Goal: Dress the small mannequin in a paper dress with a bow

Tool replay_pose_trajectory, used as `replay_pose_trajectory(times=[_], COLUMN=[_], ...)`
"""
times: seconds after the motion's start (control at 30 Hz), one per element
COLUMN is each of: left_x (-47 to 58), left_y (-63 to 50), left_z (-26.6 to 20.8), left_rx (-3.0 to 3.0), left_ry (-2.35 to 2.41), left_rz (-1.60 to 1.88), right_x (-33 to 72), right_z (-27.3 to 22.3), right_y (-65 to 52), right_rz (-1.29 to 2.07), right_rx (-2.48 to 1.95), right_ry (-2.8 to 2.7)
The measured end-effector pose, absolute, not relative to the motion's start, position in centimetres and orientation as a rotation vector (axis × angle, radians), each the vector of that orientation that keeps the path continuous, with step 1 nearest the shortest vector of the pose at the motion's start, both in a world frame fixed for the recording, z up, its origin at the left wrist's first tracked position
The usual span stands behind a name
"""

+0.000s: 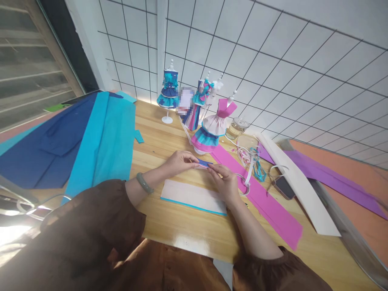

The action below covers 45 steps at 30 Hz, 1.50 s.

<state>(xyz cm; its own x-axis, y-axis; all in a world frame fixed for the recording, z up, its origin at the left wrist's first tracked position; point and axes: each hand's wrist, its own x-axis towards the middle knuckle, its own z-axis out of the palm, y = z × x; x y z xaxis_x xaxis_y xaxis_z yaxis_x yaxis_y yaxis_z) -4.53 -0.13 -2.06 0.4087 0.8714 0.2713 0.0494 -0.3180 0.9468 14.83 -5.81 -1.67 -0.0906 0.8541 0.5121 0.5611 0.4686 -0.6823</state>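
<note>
Between my two hands a small dark blue strip (205, 163) with a pale pink lower edge is stretched. My left hand (183, 161) pinches its left end between thumb and fingers. At the other end, my right hand (223, 180) grips it with closed fingertips. Just below lies a pale pink strip (194, 196) with a bright blue border, flat on the wooden table (188, 232). Beyond my hands stands a doll-size dress form (212, 125) wearing a pink, white and blue layered dress.
Large blue sheets (103, 141) cover the table's left side. A magenta strip (266, 206), a long white strip (303, 186) and a dark phone (284, 188) lie right. A roll of white tape (244, 185), a glass jar (237, 128) and another dressed form (168, 91) stand around.
</note>
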Motion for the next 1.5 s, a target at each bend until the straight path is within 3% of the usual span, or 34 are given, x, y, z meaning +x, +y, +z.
replay_pose_trajectory(times=[0.8, 1.17, 1.5], left_x=[-4.4, -4.5, -4.7], left_y=[0.4, 0.3, 0.3], left_z=[-3.0, -2.7, -2.1], left_rx=[1.490, 1.530, 1.762], left_ry=[0.775, 0.766, 0.732], left_rz=[1.019, 1.009, 1.038], right_x=[13.9, 14.6, 14.6], right_z=[-1.5, -1.8, -1.9], right_y=[-6.0, -6.0, -5.8], right_rz=[0.794, 0.504, 0.552], right_rx=[-1.305, -1.267, -1.296], right_ry=[-1.324, -1.641, -1.633])
